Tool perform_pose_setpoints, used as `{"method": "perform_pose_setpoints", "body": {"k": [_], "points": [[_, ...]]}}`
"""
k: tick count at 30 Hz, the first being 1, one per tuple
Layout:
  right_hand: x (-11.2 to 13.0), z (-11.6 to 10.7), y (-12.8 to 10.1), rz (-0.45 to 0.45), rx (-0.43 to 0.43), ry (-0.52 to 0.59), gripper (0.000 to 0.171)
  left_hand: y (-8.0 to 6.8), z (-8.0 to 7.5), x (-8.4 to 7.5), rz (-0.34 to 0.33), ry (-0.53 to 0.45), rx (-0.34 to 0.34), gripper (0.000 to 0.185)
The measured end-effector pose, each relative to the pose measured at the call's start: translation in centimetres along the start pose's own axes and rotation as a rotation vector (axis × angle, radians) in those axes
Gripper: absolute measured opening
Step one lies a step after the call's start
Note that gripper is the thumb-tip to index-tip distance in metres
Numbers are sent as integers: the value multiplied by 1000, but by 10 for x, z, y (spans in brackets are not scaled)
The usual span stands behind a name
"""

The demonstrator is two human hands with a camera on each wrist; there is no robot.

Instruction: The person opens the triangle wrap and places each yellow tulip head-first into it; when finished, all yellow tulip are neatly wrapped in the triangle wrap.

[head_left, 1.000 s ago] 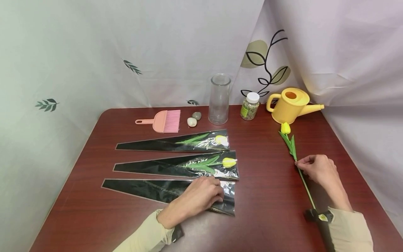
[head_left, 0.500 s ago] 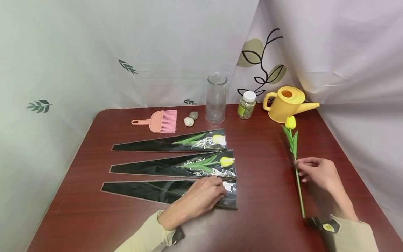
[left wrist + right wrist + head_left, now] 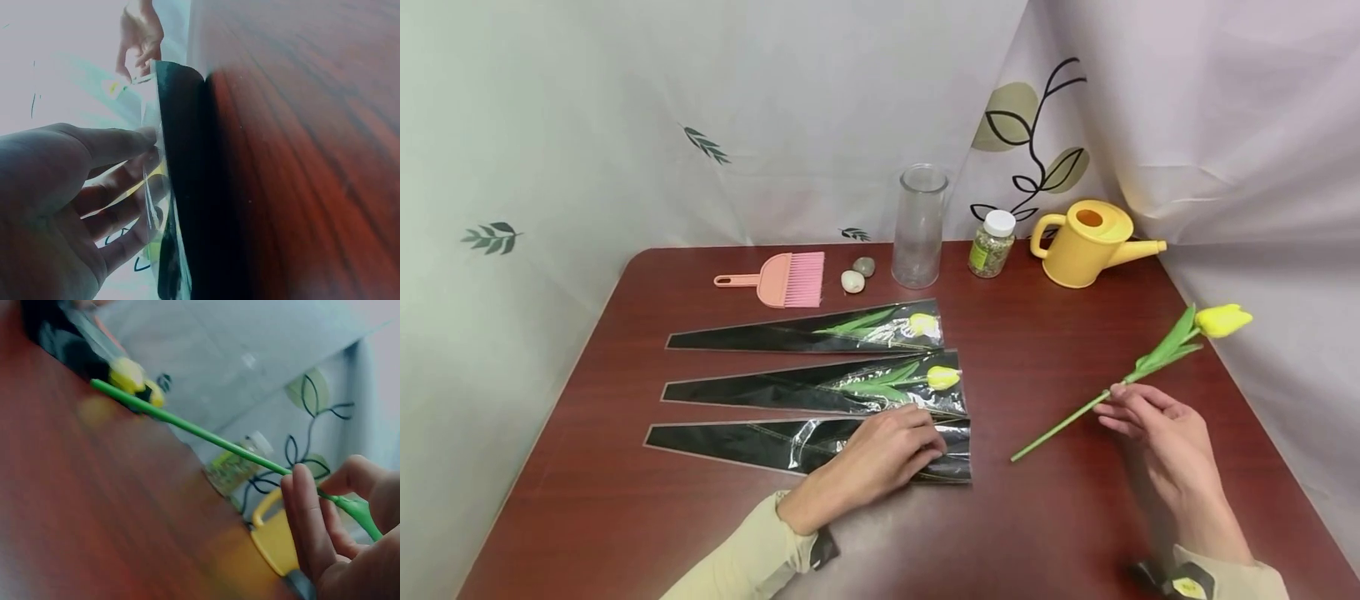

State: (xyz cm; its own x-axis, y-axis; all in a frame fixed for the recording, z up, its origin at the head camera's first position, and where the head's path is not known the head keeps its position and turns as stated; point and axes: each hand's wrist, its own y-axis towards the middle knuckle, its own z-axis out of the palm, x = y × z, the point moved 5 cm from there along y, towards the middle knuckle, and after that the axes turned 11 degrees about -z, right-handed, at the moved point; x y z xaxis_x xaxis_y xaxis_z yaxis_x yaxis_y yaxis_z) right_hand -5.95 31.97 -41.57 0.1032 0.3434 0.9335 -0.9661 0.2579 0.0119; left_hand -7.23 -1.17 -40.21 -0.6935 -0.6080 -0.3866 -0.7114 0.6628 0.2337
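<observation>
A yellow artificial tulip (image 3: 1222, 320) is pinched by its green stem in my right hand (image 3: 1167, 433), above the right of the table. Its bloom points to the back right, and the bare stem end (image 3: 97, 383) slants toward the sleeves. My left hand (image 3: 883, 450) is at the wide end of the nearest black and clear flower sleeve (image 3: 730, 440). In the left wrist view, thumb and fingertips (image 3: 148, 136) pinch its clear film, which stands off the black backing. Behind it lie two more sleeves, the middle one (image 3: 715, 390) and the far one (image 3: 737, 337), each with a yellow tulip inside.
Along the back stand a clear glass vase (image 3: 919, 229), a jar with a white lid (image 3: 992, 243) and a yellow watering can (image 3: 1086, 246). A pink brush (image 3: 782, 280) and two pebbles (image 3: 853, 281) lie left of them. Curtains hang behind the table.
My right hand has lifted the tulip and turned it, so the bloom swings right and the stem end swings left. The left hand stays at the nearest sleeve, whose wide end has shifted slightly.
</observation>
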Motion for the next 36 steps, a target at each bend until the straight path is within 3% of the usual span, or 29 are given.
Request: {"method": "perform_pose_setpoints", "body": {"k": [10,14,18,25,30,36], "points": [[-18,18,-31,-81,-141,103,8,2,-1,-2,8,-18,-26,6],[-32,28,-44,-72,-221,88,8,2,-1,-3,6,-24,-57,6],[-50,46,-57,24,-274,49,11,4,-1,-4,8,-37,-98,6],[-75,77,-82,323,-293,-71,19,7,1,-9,29,-33,-115,5],[-81,89,-90,372,-253,-200,32,8,2,-11,35,-32,-106,6],[-85,99,-97,470,-157,-268,47,9,5,-12,46,-11,-95,5]]}}
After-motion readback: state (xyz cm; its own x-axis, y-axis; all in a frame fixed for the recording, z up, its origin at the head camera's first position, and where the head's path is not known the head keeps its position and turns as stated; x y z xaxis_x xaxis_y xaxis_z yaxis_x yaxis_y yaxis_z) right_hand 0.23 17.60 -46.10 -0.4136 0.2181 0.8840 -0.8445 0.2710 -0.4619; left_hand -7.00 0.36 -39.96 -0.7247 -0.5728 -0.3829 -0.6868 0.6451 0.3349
